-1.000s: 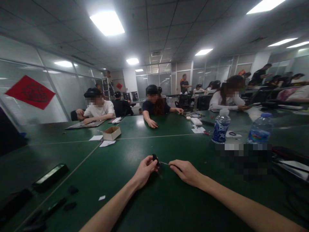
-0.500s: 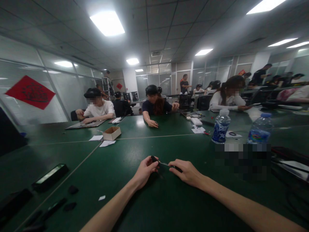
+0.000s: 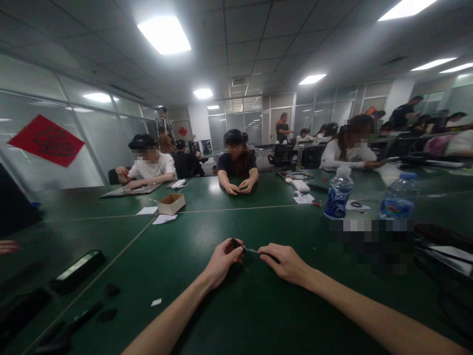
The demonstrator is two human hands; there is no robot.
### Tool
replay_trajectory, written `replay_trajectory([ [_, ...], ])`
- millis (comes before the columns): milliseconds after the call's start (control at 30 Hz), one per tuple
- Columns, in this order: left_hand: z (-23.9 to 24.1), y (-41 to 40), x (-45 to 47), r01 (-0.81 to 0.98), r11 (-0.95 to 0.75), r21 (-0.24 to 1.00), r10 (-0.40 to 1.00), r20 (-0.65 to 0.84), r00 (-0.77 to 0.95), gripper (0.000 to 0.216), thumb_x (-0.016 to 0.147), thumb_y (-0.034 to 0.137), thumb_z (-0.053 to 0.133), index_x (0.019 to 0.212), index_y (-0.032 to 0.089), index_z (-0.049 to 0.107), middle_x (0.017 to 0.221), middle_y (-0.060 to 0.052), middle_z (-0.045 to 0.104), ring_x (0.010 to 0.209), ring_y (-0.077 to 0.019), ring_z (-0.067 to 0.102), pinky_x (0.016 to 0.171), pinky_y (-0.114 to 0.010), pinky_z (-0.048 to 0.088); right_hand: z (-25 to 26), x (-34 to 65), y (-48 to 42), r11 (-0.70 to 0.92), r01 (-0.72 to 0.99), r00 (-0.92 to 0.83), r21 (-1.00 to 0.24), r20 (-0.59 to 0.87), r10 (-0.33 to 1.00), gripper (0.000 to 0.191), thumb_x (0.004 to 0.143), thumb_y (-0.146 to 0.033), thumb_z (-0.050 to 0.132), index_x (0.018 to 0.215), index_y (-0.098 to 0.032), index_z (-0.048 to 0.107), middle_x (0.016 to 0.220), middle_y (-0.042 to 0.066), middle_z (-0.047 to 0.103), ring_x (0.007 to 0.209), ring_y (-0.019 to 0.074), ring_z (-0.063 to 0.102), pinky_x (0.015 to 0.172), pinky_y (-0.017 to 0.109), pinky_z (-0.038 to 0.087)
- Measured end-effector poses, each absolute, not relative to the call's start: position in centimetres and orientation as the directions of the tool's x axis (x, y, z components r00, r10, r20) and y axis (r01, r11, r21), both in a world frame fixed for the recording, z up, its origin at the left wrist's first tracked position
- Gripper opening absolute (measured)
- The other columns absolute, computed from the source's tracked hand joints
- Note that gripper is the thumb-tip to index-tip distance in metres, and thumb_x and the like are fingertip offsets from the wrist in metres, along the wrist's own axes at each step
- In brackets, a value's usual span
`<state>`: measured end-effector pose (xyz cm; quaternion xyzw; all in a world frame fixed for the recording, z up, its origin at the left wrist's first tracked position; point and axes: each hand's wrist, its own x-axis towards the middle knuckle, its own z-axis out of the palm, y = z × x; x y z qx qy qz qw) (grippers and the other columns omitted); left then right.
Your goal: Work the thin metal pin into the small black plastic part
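Over the green table (image 3: 207, 236), my left hand (image 3: 220, 261) pinches a small black piece (image 3: 236, 243) between thumb and fingers. What kind of piece it is cannot be made out. My right hand (image 3: 283, 261) is closed around the dark handle of a screwdriver (image 3: 253, 251). Its thin metal shaft points left and meets the black piece at my left fingertips. Most of the handle is hidden inside my right hand, and the tip's exact contact is too small to see.
Two water bottles (image 3: 338, 195) stand at right. An open cardboard box (image 3: 171, 203) lies beyond my left hand. Near left are a black device with a light panel (image 3: 77, 270), several dark parts (image 3: 107, 315) and a white scrap (image 3: 156, 302). Co-workers sit across the table.
My hands stay nearly still, with the shaft still against the black piece. The co-worker opposite has brought both hands together. Another person's hand has appeared at the left edge.
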<state>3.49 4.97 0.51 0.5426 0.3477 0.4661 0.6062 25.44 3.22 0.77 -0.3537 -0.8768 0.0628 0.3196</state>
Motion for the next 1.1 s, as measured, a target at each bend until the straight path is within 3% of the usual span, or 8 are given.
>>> replay_trajectory([
  [1100, 0.41, 5.06, 3.29, -0.201, -0.002, 0.980, 0.932, 0.075, 0.356, 0.030, 0.070, 0.027, 0.070, 0.096, 0.015, 0.060, 0.089, -0.004, 0.060, 0.079, -0.0137, 0.055, 0.069, -0.025, 0.042, 0.78, 25.61, 3.21, 0.787, 0.523, -0.602, -0.328, 0.511, 0.613, 0.031, 0.096, -0.033, 0.034, 0.105, -0.016, 0.059, 0.082, 0.005, 0.062, 0.070, 0.0148, 0.056, 0.063, 0.025, 0.044],
])
